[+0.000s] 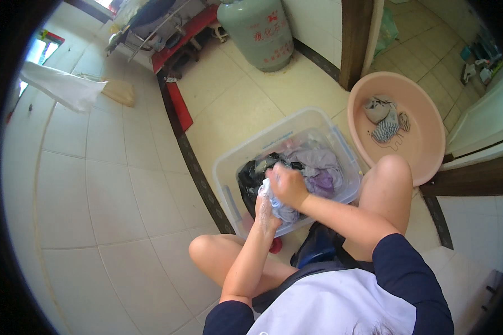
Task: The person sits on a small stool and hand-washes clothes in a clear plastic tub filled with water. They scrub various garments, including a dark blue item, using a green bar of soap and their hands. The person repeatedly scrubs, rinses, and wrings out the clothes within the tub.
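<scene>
Over the near part of a clear plastic tub (224,204), both my hands work on a wet, pale blue-white cloth (283,211). My left hand (267,212) is closed round it, with white suds on the thumb side and wrist. My right hand (288,185) is closed and pressed against the cloth's upper end, slightly blurred; its fingertips are hidden. Below them in the tub lie wet clothes: a black garment (248,187) on the left, a greyish-lilac garment (322,160) and a purple cloth (322,183) on the right.
Right of the tub stands a peach basin (359,134) holding a striped cloth (384,132) and a beige garment (380,108). A grey-green gas cylinder (260,36) stands beyond on the tiled floor. A tiled wall (114,190) runs along my left; a dark door frame (353,42) rises at the far right.
</scene>
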`<state>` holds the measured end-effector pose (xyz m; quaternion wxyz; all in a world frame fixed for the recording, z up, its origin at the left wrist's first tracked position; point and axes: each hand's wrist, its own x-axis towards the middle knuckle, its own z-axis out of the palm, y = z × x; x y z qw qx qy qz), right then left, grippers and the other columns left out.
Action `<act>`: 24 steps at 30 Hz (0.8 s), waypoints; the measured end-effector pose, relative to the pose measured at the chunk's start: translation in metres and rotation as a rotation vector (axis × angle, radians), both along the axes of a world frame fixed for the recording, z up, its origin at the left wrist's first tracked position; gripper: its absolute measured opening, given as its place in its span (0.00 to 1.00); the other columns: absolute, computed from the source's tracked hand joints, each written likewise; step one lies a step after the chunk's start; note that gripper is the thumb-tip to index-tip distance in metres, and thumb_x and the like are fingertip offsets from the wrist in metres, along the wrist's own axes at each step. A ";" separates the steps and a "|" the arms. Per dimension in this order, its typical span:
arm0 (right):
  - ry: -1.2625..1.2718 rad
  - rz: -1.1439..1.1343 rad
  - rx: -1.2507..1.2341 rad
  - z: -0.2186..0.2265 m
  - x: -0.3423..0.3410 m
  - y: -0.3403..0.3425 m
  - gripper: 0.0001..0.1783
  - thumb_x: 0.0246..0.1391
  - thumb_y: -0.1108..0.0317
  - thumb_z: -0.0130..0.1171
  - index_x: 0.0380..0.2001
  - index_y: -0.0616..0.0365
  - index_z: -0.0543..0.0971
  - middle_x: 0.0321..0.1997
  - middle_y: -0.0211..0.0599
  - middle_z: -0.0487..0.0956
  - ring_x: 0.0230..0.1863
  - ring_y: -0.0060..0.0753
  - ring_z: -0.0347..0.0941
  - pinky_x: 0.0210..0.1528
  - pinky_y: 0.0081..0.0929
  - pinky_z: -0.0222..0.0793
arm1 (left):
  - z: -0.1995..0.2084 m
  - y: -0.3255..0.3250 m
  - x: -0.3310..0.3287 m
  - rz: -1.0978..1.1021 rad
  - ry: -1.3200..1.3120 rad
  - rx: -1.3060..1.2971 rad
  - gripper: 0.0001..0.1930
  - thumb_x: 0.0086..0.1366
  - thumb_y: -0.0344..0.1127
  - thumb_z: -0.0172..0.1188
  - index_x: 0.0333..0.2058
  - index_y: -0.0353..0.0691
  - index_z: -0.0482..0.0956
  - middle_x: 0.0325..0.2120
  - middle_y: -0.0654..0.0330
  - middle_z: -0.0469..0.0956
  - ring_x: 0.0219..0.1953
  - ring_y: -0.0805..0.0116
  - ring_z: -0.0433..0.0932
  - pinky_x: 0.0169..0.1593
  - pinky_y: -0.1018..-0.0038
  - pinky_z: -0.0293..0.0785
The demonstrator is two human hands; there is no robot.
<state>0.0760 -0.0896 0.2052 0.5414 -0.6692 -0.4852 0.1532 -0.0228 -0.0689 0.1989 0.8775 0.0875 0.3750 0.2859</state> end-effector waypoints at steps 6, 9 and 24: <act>0.267 0.476 -0.287 -0.028 0.033 0.022 0.20 0.47 0.52 0.59 0.35 0.58 0.74 0.45 0.51 0.70 0.47 0.51 0.68 0.45 0.40 0.65 | 0.044 0.021 -0.009 0.104 0.075 0.214 0.17 0.64 0.45 0.50 0.45 0.39 0.70 0.38 0.57 0.75 0.39 0.63 0.75 0.43 0.66 0.73; -0.081 0.878 -0.706 -0.017 0.053 0.015 0.32 0.32 0.49 0.70 0.40 0.57 0.75 0.49 0.47 0.68 0.51 0.46 0.66 0.55 0.34 0.59 | 0.056 0.038 -0.025 0.128 0.135 0.192 0.22 0.64 0.51 0.50 0.42 0.35 0.71 0.32 0.55 0.77 0.34 0.62 0.77 0.40 0.67 0.75; -0.171 0.522 0.218 0.033 -0.010 -0.009 0.13 0.37 0.58 0.62 0.24 0.52 0.74 0.21 0.41 0.75 0.27 0.46 0.74 0.36 0.35 0.69 | 0.006 0.017 -0.003 0.216 -0.023 0.010 0.10 0.62 0.46 0.55 0.27 0.48 0.73 0.20 0.65 0.71 0.23 0.71 0.71 0.24 0.71 0.70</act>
